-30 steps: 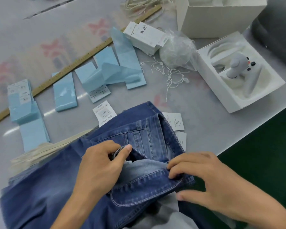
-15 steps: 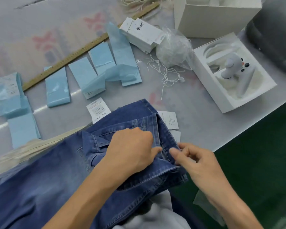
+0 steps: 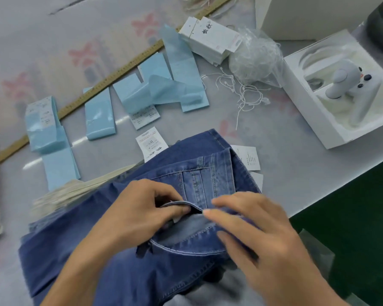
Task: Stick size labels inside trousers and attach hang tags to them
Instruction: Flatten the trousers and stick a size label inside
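Blue denim trousers (image 3: 124, 257) lie at the near edge of the table, waistband toward the far right. My left hand (image 3: 133, 213) pinches the edge of the waistband opening and lifts it, with a bit of white showing under the fingertips. My right hand (image 3: 252, 230) rests on the denim just right of that opening, fingers straight and pointing left. Loose white size labels (image 3: 149, 143) lie beyond the waistband, and a stack of white hang tags (image 3: 210, 38) sits at the back. White tag strings (image 3: 241, 93) lie loose near them.
Blue backing strips (image 3: 100, 111) are spread across the table beside a long wooden ruler (image 3: 111, 78). A crumpled clear bag (image 3: 254, 58) and an open white box (image 3: 314, 120) holding a grey tool stand at the right. The table edge runs diagonally at right.
My left hand moved from pressing flat on the waistband to pinching and lifting its edge. My right hand shifted onto the denim beside the opening.
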The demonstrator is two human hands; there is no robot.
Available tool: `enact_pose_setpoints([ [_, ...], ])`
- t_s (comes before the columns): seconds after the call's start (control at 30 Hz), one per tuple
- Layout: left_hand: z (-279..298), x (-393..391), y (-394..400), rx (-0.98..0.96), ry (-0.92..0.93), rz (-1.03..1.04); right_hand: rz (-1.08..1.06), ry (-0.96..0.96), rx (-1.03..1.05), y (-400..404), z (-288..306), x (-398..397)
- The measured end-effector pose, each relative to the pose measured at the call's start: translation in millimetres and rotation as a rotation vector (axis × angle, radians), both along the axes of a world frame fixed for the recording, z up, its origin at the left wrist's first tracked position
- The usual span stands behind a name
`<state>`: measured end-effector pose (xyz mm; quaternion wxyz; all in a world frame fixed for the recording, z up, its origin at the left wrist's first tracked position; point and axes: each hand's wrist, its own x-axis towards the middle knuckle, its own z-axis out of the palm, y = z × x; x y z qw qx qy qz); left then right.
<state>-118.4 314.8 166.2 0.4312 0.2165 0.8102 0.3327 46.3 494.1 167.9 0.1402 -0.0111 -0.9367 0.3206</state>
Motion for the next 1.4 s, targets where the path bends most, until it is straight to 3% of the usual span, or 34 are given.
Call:
enact_pose_setpoints([
  [0.07, 1.0, -9.4, -1.3, 0.057, -0.156, 0.042, 0.147, -0.03, 0.083, -11.7, -0.5, -1.9],
  [0.2, -3.6, -14.0, -2.1, 0.095, -0.249, 0.123, 0.226, -0.08, 0.135, -16.2, -2.7, -1.5],
  [0.33, -7.1, -7.5, -3.1, 0.172, -0.306, 0.145, 0.103, -0.088, 0.155, -22.4, -2.7, -4.5],
  [0.5, -2.3, -4.5, -3.8, 0.273, -0.358, 0.132, -0.076, -0.1, 0.022, -28.4, -7.3, -11.6],
  [0.87, 0.8, 4.7, -6.6, 0.313, -0.382, 0.216, -0.14, 0.227, -0.122, -30.4, -36.9, 5.3],
  [1.03, 10.1, 8.3, -6.8, 0.323, -0.246, -0.088, -0.125, 0.305, -0.159, -33.6, -37.8, 8.3],
  [1.17, 13.0, 9.8, -17.9, 0.3, -0.169, -0.164, -0.079, 0.248, -0.2, -29.4, -34.3, 9.2],
  [1.4, 6.6, 37.0, -17.7, 0.276, 0.421, -0.167, -0.142, 0.297, -0.137, -25.8, -32.4, 21.7],
])
